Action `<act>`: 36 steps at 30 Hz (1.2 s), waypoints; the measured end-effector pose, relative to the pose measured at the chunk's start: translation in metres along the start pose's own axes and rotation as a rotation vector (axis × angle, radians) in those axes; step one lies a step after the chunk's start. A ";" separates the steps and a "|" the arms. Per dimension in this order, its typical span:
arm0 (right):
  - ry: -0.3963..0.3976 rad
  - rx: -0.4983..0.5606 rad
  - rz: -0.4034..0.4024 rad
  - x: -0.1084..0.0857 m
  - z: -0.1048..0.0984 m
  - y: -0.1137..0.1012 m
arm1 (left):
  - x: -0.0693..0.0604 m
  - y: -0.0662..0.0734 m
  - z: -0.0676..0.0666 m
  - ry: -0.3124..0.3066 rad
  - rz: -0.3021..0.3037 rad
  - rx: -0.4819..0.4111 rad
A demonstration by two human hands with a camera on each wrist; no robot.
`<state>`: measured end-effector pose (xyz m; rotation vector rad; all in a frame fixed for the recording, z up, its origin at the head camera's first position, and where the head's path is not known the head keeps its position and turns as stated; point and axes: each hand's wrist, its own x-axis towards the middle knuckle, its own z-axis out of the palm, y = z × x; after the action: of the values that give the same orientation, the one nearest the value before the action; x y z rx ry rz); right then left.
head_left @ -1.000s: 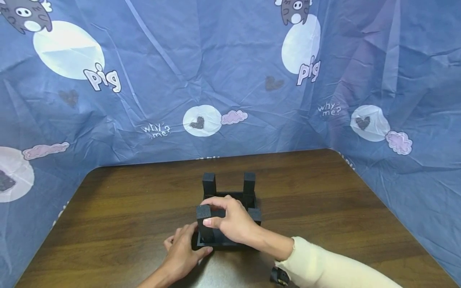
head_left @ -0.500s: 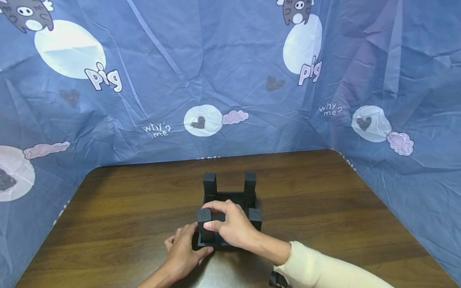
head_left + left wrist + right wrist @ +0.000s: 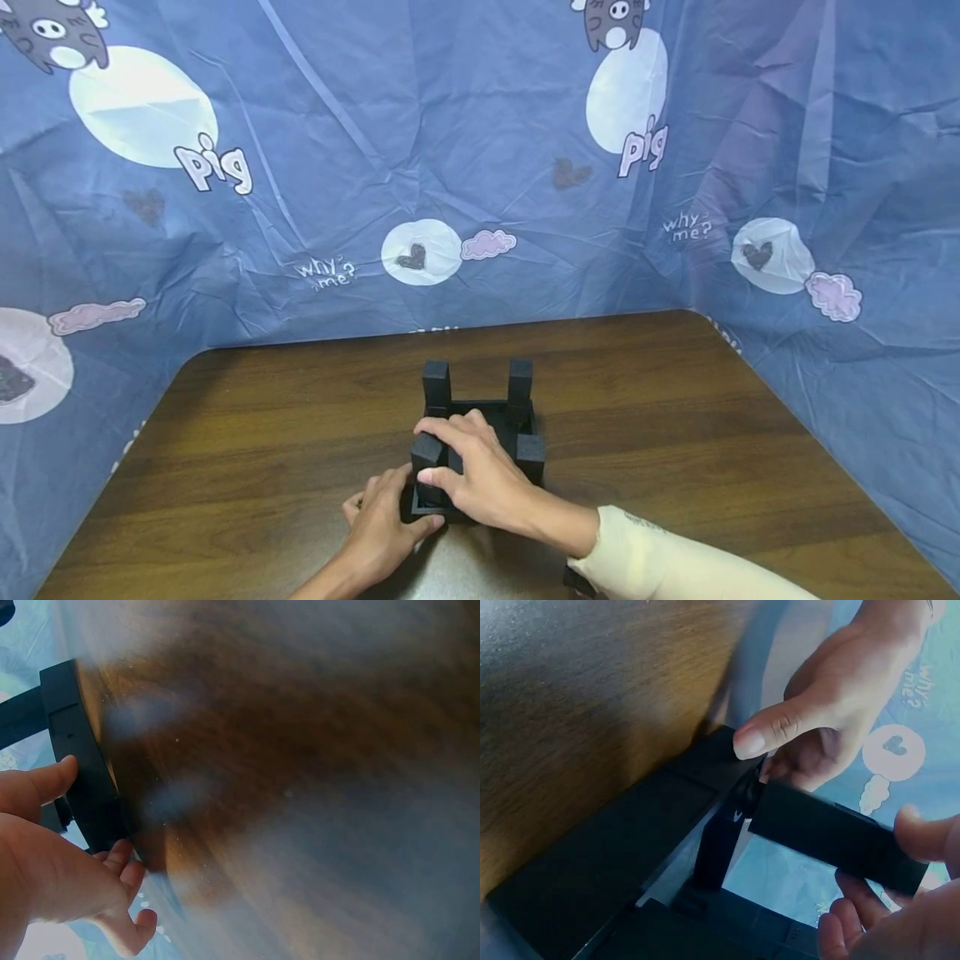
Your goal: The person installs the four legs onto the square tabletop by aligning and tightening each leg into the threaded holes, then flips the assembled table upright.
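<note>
A black rectangular frame (image 3: 480, 407) with upright block legs at its corners, like a small upturned stool, rests on the table. My left hand (image 3: 382, 527) holds its near left corner, thumb on the front side (image 3: 79, 761) and fingers around the left side. My right hand (image 3: 487, 483) grips the near left leg (image 3: 427, 467) between thumb and fingers. That leg stands turned out of line with the frame. In the right wrist view, a dark round part shows between the leg (image 3: 829, 832) and the corner; whether they touch is unclear.
Two far legs (image 3: 437, 385) and the near right leg (image 3: 530, 454) stand upright. The brown wooden table (image 3: 300, 417) extends around the frame. A blue printed cloth (image 3: 480, 167) hangs behind and beside the table.
My right hand has turned the near left leg, so its top now sits at an angle. My left hand has stayed at the corner.
</note>
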<state>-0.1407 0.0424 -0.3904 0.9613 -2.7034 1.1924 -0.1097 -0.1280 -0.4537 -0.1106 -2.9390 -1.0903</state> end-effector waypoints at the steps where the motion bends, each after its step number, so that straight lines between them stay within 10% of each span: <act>1: 0.006 0.002 -0.001 0.001 0.000 0.000 | 0.000 0.000 0.000 0.007 0.004 0.001; 13: -0.002 0.059 0.084 0.008 0.004 0.009 | 0.000 0.001 0.001 -0.011 -0.010 -0.011; 22: -0.134 0.139 -0.046 0.003 -0.006 0.009 | 0.000 0.000 0.000 -0.009 -0.002 -0.012; 36: -0.011 0.138 -0.014 0.009 0.003 0.008 | -0.001 -0.001 0.000 0.011 0.016 -0.001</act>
<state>-0.1515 0.0397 -0.3950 1.0029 -2.6468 1.3905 -0.1083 -0.1283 -0.4544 -0.1266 -2.9226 -1.0863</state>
